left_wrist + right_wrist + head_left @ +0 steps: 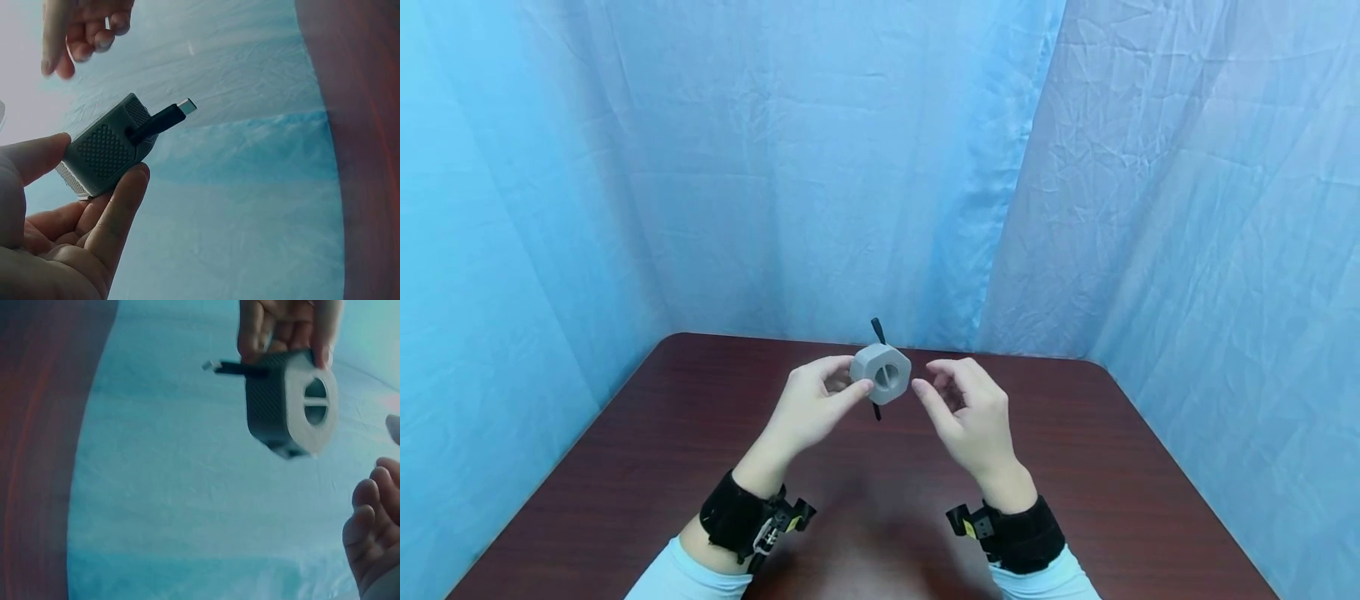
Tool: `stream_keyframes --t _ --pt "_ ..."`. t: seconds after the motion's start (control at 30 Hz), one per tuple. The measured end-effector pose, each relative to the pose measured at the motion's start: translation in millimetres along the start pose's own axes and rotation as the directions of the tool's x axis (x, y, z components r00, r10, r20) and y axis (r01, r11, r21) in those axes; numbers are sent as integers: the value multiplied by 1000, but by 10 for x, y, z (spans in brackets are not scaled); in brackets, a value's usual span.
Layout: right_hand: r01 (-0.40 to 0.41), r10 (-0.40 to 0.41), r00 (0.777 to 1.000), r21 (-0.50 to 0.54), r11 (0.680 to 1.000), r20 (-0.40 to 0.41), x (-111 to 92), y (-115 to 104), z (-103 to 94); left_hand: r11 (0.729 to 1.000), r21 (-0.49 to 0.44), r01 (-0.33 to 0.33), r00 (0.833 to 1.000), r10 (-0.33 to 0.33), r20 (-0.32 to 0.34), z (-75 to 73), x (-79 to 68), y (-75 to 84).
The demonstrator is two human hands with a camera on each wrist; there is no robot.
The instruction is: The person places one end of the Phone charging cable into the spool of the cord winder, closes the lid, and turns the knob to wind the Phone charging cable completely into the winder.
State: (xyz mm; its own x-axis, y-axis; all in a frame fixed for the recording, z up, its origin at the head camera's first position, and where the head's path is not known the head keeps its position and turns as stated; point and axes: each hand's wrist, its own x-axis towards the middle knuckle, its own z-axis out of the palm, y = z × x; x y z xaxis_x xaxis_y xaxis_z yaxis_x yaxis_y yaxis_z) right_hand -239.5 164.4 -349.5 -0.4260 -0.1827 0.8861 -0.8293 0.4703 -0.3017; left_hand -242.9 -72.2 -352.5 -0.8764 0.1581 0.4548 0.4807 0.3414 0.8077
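My left hand (812,404) pinches a grey hexagonal retractable charging cable (867,360) between thumb and fingers, raised above the table. Its casing has textured sides and a round recess with a bar across, which faces back toward me. A black lead with a USB-C plug (187,106) sticks out of one side in the left wrist view. Another short black end (877,412) pokes out below the casing in the head view. To the right, my right hand (976,412) hovers with fingers loosely bent, thumb tip just apart from the casing, holding nothing.
A dark reddish-brown table (1120,475) lies beneath both hands. Light blue curtains (820,167) surround it at the back and on both sides. Each wrist wears a black strap (1028,537) carrying a small camera.
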Motion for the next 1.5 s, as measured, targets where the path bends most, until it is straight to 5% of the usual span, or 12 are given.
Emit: stream_keyframes --t 0.33,0.53,0.67,0.8,1.03,1.5 --pt "108 -104 992 71 992 -68 82 43 -112 999 24 22 1000 -22 5 -122 33 -47" --pt "-30 30 1000 101 994 -5 96 -89 -156 993 41 115 992 -117 54 -140 46 -128" --pt "-199 190 977 110 974 93 16 40 -134 985 54 167 980 -171 101 -155 63 -193" --pt "-396 366 904 109 912 221 -84 237 -98 977 55 207 966 -213 146 -147 86 -255" --pt "-637 556 714 64 768 425 -190 405 -68 958 118 262 942 -280 183 -97 95 -336" --pt "-826 671 496 60 560 551 -267 468 21 927 214 309 903 -356 241 18 87 -491"
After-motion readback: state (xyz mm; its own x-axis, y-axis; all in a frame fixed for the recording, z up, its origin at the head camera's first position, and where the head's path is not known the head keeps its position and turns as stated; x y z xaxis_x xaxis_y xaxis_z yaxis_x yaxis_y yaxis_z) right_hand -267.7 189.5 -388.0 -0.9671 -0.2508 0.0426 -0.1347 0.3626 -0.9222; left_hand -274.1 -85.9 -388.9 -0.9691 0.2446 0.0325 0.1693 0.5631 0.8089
